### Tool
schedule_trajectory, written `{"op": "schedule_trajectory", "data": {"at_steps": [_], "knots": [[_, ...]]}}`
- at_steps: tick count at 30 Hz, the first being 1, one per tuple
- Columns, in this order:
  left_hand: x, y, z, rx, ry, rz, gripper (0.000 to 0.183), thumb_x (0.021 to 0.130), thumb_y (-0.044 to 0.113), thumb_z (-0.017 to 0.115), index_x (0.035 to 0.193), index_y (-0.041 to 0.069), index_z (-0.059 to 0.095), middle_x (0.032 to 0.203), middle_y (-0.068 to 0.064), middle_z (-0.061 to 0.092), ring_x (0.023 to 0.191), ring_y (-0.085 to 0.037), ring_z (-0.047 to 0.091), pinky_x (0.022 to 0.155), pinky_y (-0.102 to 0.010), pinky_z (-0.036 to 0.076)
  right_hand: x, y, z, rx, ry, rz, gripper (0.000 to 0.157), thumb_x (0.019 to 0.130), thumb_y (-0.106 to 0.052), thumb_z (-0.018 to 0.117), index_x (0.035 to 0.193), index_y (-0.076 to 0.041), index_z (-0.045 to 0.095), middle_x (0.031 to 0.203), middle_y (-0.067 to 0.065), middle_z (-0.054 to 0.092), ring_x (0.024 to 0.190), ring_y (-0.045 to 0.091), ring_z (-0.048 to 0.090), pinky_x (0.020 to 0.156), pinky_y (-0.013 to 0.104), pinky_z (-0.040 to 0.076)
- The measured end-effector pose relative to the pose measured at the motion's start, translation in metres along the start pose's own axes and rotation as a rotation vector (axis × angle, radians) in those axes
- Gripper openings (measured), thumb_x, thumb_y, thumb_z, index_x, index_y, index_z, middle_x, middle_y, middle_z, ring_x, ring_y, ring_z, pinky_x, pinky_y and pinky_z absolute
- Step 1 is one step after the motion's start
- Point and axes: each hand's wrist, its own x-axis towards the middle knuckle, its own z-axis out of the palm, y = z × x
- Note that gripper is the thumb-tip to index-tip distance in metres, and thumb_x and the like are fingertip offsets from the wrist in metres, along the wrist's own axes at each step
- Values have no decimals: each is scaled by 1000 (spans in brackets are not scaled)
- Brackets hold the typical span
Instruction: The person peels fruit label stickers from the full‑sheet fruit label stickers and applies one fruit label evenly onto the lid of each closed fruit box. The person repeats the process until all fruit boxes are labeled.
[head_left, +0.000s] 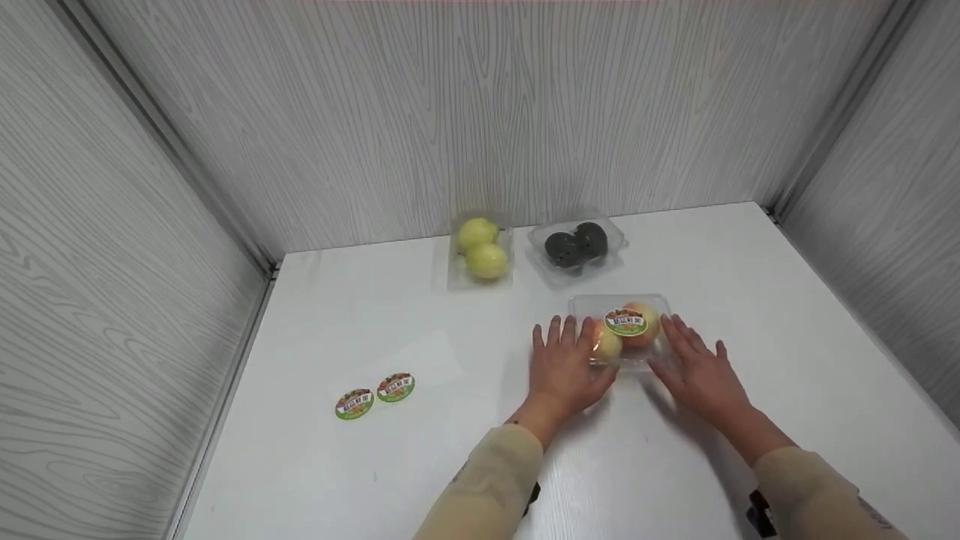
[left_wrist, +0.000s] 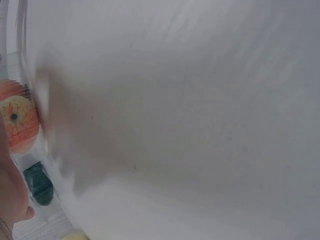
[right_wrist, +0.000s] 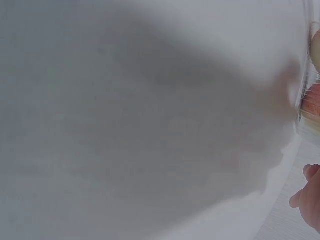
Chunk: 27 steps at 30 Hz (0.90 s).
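A clear plastic clamshell box with two red-and-yellow apples lies on the white table, right of the middle. An oval fruit label is on its lid, over the apples. My left hand is at the box's left side, fingers spread and fairly straight, fingertips along its edge. Opposite it, my right hand has straight fingers beside the box's right edge. Whether every finger touches the plastic, I cannot tell. In the left wrist view an apple shows through the plastic; the right wrist view catches another apple.
Two yellow-green pears sit in a clear box near the back wall. Beside them, a second clear box holds two dark round fruits. Two more oval labels lie on a translucent backing sheet at left. Walls enclose the back and sides.
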Motion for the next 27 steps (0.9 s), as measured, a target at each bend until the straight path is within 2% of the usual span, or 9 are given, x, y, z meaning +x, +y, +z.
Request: {"op": "schedule_trajectory", "data": {"at_steps": [4,13,27], "knots": [[6,7,2,10,-14,-6,81,100,73,44,163,21,41,160,-10,49,152,-32,39,122,-60,29,2,10,-3,-10,-16,-3,79,109,-51,52,169,-7,23,170,25,27,151,51,32,116,80,14],[23,24,8,0,16,-2,79,99,71,46,160,21,44,157,-9,51,149,-32,42,120,-59,33,8,32,-13,-1,-45,-5,73,113,-50,40,170,-11,17,172,24,23,153,53,27,117,80,12],[46,39,10,-8,-9,-24,77,99,66,48,162,24,41,159,-7,49,151,-31,40,121,-58,32,20,55,-20,11,-17,-18,73,113,-48,43,170,-9,19,170,25,26,152,52,29,115,81,15]]}}
